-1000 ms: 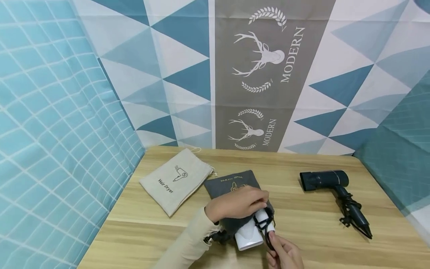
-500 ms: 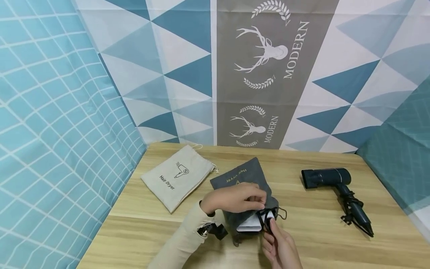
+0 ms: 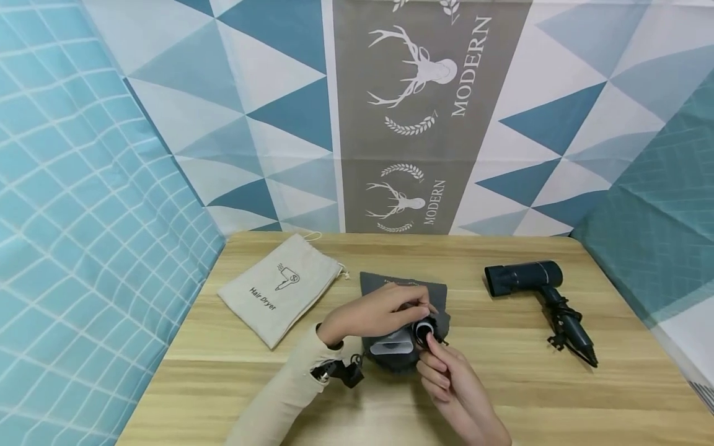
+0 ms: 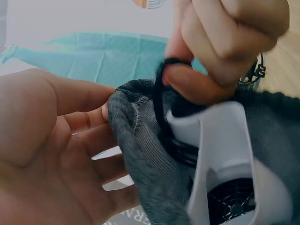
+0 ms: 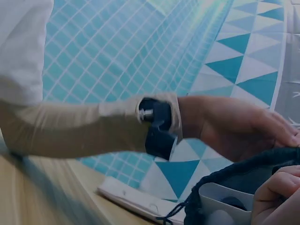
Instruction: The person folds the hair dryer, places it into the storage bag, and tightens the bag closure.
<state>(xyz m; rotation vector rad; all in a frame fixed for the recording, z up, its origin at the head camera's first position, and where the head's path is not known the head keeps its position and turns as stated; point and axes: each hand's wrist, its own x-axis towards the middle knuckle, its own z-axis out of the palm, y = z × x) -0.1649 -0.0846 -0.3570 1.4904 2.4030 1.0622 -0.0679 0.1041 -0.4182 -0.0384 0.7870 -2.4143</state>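
Note:
A white hair dryer (image 3: 392, 345) sits inside a dark grey drawstring bag (image 3: 440, 296), its nozzle (image 4: 225, 140) at the mouth. My left hand (image 3: 379, 313) pinches the bag's rim (image 4: 123, 122) between thumb and fingers, holding that side open. From the right, my right hand (image 3: 460, 378) pinches the black cord (image 4: 161, 93) at the end of the dryer's handle, right at the bag's mouth. In the right wrist view my right hand (image 5: 281, 201) partly covers the dryer; the rest of it is hidden in the bag.
A beige bag (image 3: 281, 291) printed "Hair Dryer" lies flat at the left of the wooden table (image 3: 223, 378). At the right lies a black hair dryer (image 3: 524, 279) with its cord wound round the handle. A patterned curtain (image 3: 290, 111) hangs behind the table.
The white hair dryer has gone deeper into the grey bag, whose mouth now surrounds the nozzle. The bag has tipped up toward me, and my right hand has moved upward with the cord.

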